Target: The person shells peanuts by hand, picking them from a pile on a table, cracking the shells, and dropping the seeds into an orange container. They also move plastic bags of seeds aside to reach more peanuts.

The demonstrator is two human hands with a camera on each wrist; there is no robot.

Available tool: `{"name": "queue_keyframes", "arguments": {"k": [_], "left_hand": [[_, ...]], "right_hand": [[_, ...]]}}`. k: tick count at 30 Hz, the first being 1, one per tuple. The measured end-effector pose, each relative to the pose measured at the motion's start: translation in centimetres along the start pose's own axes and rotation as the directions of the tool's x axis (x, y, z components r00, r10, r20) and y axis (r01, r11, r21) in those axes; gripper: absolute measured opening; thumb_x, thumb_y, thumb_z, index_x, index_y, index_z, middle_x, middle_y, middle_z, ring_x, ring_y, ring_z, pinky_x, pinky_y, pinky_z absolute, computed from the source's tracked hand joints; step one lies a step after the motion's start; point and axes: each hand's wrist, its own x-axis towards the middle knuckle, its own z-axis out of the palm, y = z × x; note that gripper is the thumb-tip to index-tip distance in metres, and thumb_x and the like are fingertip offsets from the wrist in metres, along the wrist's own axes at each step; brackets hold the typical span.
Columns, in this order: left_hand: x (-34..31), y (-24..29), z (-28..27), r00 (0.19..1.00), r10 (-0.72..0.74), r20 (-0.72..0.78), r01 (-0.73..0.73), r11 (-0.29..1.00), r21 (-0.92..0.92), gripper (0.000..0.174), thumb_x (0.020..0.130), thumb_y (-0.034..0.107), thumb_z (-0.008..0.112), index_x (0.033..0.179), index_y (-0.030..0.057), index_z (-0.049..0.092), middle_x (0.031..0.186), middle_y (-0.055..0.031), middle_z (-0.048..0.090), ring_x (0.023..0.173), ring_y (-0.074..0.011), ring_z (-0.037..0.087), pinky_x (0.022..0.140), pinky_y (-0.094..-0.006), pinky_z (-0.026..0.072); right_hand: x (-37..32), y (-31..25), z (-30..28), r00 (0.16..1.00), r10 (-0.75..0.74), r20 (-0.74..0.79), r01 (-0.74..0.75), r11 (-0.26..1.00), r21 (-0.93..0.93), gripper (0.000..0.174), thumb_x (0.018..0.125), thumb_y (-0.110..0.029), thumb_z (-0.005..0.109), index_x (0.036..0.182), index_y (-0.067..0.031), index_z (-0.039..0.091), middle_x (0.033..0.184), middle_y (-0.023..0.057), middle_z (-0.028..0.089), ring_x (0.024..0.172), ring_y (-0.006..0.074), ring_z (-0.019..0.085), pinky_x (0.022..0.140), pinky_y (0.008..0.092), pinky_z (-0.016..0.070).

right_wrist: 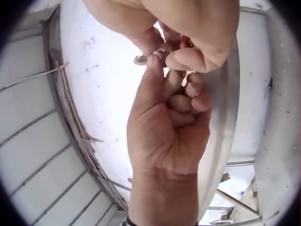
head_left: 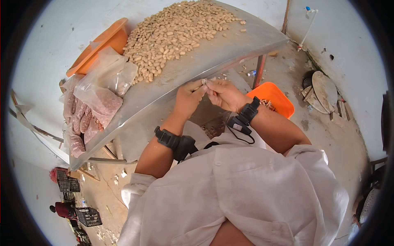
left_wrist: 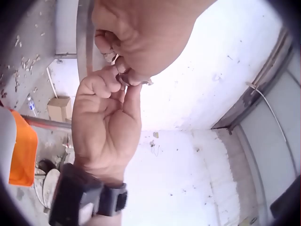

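Note:
My left hand (head_left: 188,97) and right hand (head_left: 228,96) meet fingertip to fingertip just off the near edge of the metal table. Between them they pinch a cracked peanut shell (right_wrist: 140,60), its pale, hollow edge poking out. The curled fingers of the left hand also keep whole peanuts (right_wrist: 193,84) against the palm in the right wrist view. Something reddish, like a peanut kernel (right_wrist: 184,43), shows among the right fingers. A large heap of unshelled peanuts (head_left: 176,33) covers the far part of the table (head_left: 164,96).
An orange bin (head_left: 281,98) holding reddish bits stands beside my right forearm. Clear bags of pinkish kernels (head_left: 104,107) and an orange basin (head_left: 117,41) sit at the table's left end. Black crates (head_left: 88,217) and round boards (head_left: 324,90) are on the floor.

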Motion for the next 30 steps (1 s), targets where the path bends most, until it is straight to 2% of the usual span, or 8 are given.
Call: {"name": "queue_keyframes", "arguments": {"k": [3, 8, 10, 13, 19, 22, 26, 30], "left_hand": [[-1.0, -1.1, 1.7, 0.995, -0.095, 0.018, 0.097, 0.968, -0.231, 0.024, 0.087, 0.015, 0.061, 0.107, 0.0018, 0.064, 0.074, -0.0007, 0.057, 0.059, -0.0057, 0.048, 0.05, -0.02, 0.0396], [-0.7, -2.2, 1.2, 0.981, -0.192, 0.02, 0.176, 0.845, -0.505, 0.028, 0.089, 0.019, 0.059, 0.111, 0.0001, 0.059, 0.072, -0.0024, 0.056, 0.06, -0.01, 0.053, 0.049, -0.0207, 0.0421], [-0.7, -1.9, 0.7, 0.976, -0.207, 0.063, 0.2, 0.746, -0.635, 0.029, 0.09, 0.021, 0.059, 0.111, 0.0007, 0.057, 0.072, -0.0027, 0.055, 0.063, -0.012, 0.055, 0.049, -0.0213, 0.0429], [-0.6, -1.6, 0.2, 0.968, -0.207, 0.14, 0.235, 0.568, -0.789, 0.032, 0.09, 0.026, 0.058, 0.111, 0.0027, 0.054, 0.074, -0.0035, 0.055, 0.068, -0.0157, 0.056, 0.049, -0.0222, 0.0437], [-0.1, -2.1, 0.2, 0.949, -0.234, 0.212, 0.291, 0.385, -0.876, 0.035, 0.093, 0.033, 0.051, 0.115, 0.0067, 0.049, 0.08, -0.0037, 0.055, 0.073, -0.0194, 0.057, 0.05, -0.0239, 0.0453], [-0.4, -2.3, 0.5, 0.955, -0.245, 0.164, 0.262, 0.452, -0.852, 0.036, 0.094, 0.037, 0.048, 0.116, 0.0082, 0.05, 0.083, -0.0029, 0.057, 0.073, -0.0156, 0.057, 0.051, -0.0234, 0.0461], [-0.8, -2.3, 0.4, 0.965, -0.248, 0.082, 0.207, 0.533, -0.821, 0.039, 0.094, 0.041, 0.044, 0.116, 0.0092, 0.05, 0.088, -0.0017, 0.059, 0.072, -0.0099, 0.058, 0.052, -0.0223, 0.0473], [-1.4, -2.7, -0.5, 0.962, -0.264, 0.073, 0.18, 0.411, -0.894, 0.041, 0.094, 0.043, 0.043, 0.114, 0.0081, 0.052, 0.089, -0.0012, 0.059, 0.069, -0.0098, 0.058, 0.052, -0.0216, 0.0475]], "right_hand": [[-1.9, 0.0, -1.0, 0.992, 0.111, 0.066, -0.118, 0.988, 0.103, 0.014, 0.09, -0.021, 0.057, 0.084, -0.0083, 0.054, 0.065, -0.0029, 0.047, 0.05, 0.0057, 0.041, 0.044, 0.0179, 0.0327], [-2.6, -0.6, -8.1, 0.975, 0.035, -0.222, 0.029, 0.96, 0.28, 0.02, 0.09, -0.026, 0.059, 0.078, -0.0135, 0.05, 0.059, -0.004, 0.04, 0.049, 0.0052, 0.037, 0.04, 0.0191, 0.0279], [-3.1, -0.9, -12.9, 0.85, -0.113, -0.514, 0.386, 0.798, 0.462, 0.017, 0.09, -0.021, 0.057, 0.076, -0.0142, 0.049, 0.057, -0.0038, 0.039, 0.048, 0.0071, 0.037, 0.041, 0.0201, 0.0278], [-4.5, 0.7, -17.3, 0.66, -0.149, -0.736, 0.524, 0.794, 0.309, 0.019, 0.09, -0.017, 0.056, 0.074, -0.0138, 0.046, 0.057, -0.0036, 0.039, 0.049, 0.0086, 0.038, 0.042, 0.0216, 0.0295], [-3.1, -1.7, -5.5, 0.946, -0.171, -0.276, 0.167, 0.985, -0.039, 0.013, 0.087, -0.012, 0.058, 0.096, -0.0028, 0.06, 0.06, -0.0034, 0.044, 0.05, 0.0075, 0.038, 0.045, 0.0214, 0.0303], [-2.2, -2.4, 0.5, 0.986, -0.141, -0.086, 0.08, 0.863, -0.499, 0.024, 0.085, -0.007, 0.058, 0.107, 0.0017, 0.06, 0.066, -0.0009, 0.053, 0.054, 0.0064, 0.043, 0.047, 0.0219, 0.0334], [-0.4, -0.9, 3.2, 0.957, -0.216, 0.196, 0.284, 0.539, -0.793, 0.018, 0.086, -0.003, 0.056, 0.101, 0.0044, 0.06, 0.075, 0.0013, 0.059, 0.062, 0.0064, 0.051, 0.059, 0.0221, 0.0443], [0.7, 0.0, 4.4, 0.956, -0.243, 0.167, 0.293, 0.719, -0.63, 0.011, 0.088, -0.007, 0.056, 0.093, 0.0027, 0.059, 0.072, 0.0014, 0.058, 0.061, 0.0063, 0.051, 0.057, 0.0214, 0.0434]]}}
